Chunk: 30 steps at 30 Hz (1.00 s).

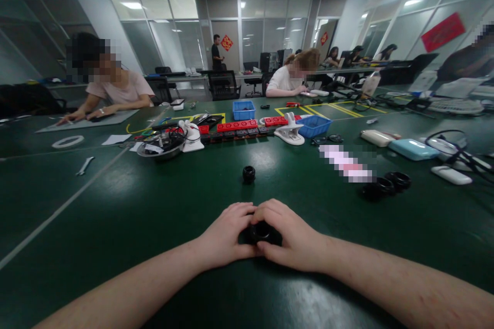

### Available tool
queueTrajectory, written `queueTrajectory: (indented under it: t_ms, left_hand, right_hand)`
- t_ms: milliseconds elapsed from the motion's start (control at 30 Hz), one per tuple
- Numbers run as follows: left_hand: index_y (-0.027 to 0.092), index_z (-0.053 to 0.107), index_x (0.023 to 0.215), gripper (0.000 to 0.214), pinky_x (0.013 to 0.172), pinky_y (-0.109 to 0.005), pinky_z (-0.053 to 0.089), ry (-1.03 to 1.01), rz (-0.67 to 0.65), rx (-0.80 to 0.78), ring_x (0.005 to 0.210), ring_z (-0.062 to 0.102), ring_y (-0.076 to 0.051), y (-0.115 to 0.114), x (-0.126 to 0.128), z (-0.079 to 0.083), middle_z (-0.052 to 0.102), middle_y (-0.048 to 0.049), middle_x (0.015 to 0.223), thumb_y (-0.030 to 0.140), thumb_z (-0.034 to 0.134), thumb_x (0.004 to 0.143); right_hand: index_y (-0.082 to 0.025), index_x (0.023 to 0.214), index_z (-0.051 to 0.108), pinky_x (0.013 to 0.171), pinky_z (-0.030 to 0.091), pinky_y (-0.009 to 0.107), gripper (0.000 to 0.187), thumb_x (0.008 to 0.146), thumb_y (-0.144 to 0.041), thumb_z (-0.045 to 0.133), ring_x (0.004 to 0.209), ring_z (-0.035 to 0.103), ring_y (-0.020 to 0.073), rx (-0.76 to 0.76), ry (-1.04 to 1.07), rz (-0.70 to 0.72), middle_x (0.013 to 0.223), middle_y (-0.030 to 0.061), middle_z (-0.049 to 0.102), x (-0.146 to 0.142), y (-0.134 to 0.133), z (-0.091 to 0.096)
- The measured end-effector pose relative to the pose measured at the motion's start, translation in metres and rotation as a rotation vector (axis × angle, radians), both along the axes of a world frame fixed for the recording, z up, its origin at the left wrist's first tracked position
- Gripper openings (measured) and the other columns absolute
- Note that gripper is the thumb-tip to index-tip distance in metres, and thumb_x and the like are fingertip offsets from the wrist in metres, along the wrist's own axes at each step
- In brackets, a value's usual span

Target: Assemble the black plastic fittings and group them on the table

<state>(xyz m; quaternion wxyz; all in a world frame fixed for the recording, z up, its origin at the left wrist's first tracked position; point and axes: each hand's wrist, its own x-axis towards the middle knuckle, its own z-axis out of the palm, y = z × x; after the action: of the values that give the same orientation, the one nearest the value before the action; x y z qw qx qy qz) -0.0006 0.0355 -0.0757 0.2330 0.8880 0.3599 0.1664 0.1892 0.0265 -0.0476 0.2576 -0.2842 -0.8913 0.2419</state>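
On the green table in front of me, a glossy black ring-shaped piece (263, 231) with a round opening on top sits between my hands. My left hand (227, 234) curls round its left side, thumb in front and fingers behind. Around its right side bends my right hand (291, 236), fingertips meeting those of the left at the back. Much of the piece is hidden by the fingers. A similar small black round piece (249, 174) stands a little farther off, apart from both hands. To the right, more black round pieces (399, 180) stand close together.
Farther back lie a metal bowl (162, 151) of cables, a white clip stand (289, 129), red-topped strips (237, 125) and blue baskets (244, 109). A wrench (85, 165) lies left. At right are a light-blue case (413, 148) and cables. People sit across the table.
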Motion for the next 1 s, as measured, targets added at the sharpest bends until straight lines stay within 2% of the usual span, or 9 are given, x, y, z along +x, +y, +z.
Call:
queueTrajectory:
  t_ms: [233, 467, 567, 667, 833, 1000]
  left_hand:
    - [0.021, 0.052, 0.118, 0.061, 0.102, -0.046, 0.029, -0.008, 0.028, -0.039, 0.119, 0.039, -0.028, -0.0005, -0.0016, -0.0039, 0.047, -0.0096, 0.126, 0.041, 0.072, 0.064]
    - [0.020, 0.051, 0.120, 0.062, 0.102, -0.046, 0.028, 0.009, 0.020, -0.034, 0.120, 0.038, -0.029, 0.0002, -0.0009, -0.0034, 0.048, -0.0105, 0.126, 0.041, 0.072, 0.065]
    - [0.021, 0.052, 0.118, 0.057, 0.102, -0.045, 0.028, 0.015, 0.010, -0.030, 0.118, 0.039, -0.028, 0.0001, 0.0001, -0.0004, 0.048, -0.0091, 0.126, 0.040, 0.070, 0.067]
    - [0.021, 0.054, 0.115, 0.053, 0.101, -0.043, 0.030, -0.001, -0.001, -0.013, 0.117, 0.040, -0.028, 0.0001, -0.0001, 0.0003, 0.048, -0.0088, 0.125, 0.039, 0.070, 0.068]
    - [0.018, 0.057, 0.110, 0.049, 0.101, -0.043, 0.031, -0.022, -0.002, 0.001, 0.116, 0.040, -0.028, 0.0003, -0.0009, -0.0011, 0.050, -0.0099, 0.121, 0.042, 0.067, 0.069]
    - [0.022, 0.050, 0.120, 0.057, 0.101, -0.044, 0.030, -0.010, -0.003, -0.018, 0.117, 0.040, -0.028, 0.0002, -0.0001, 0.0001, 0.049, -0.0089, 0.123, 0.041, 0.067, 0.069]
  right_hand:
    - [-0.018, 0.091, 0.052, 0.081, 0.040, 0.037, 0.030, 0.063, -0.009, 0.048, 0.087, 0.049, 0.0190, 0.023, 0.061, 0.132, 0.090, 0.0051, 0.058, 0.0008, 0.0018, 0.0004]
    - [-0.018, 0.093, 0.052, 0.084, 0.040, 0.038, 0.030, 0.064, -0.009, 0.049, 0.093, 0.050, 0.0194, 0.027, 0.092, 0.152, 0.096, 0.0062, 0.058, 0.0011, 0.0013, -0.0006]
    - [-0.018, 0.105, 0.049, 0.088, 0.039, 0.039, 0.036, 0.070, -0.018, 0.057, 0.103, 0.047, 0.0208, 0.025, 0.102, 0.110, 0.110, 0.0093, 0.053, 0.0018, -0.0006, -0.0025]
    - [-0.017, 0.111, 0.047, 0.089, 0.039, 0.040, 0.043, 0.072, -0.027, 0.061, 0.105, 0.046, 0.0221, 0.038, 0.124, 0.021, 0.113, 0.0109, 0.050, 0.0031, -0.0012, -0.0054]
    - [-0.015, 0.107, 0.050, 0.083, 0.041, 0.040, 0.044, 0.071, -0.037, 0.064, 0.096, 0.048, 0.0229, 0.064, 0.097, -0.101, 0.104, 0.0106, 0.052, 0.0022, -0.0006, -0.0071]
    - [-0.016, 0.093, 0.057, 0.077, 0.042, 0.039, 0.028, 0.072, -0.032, 0.063, 0.088, 0.048, 0.0214, 0.036, 0.000, -0.105, 0.095, 0.0082, 0.056, -0.0004, -0.0012, -0.0035]
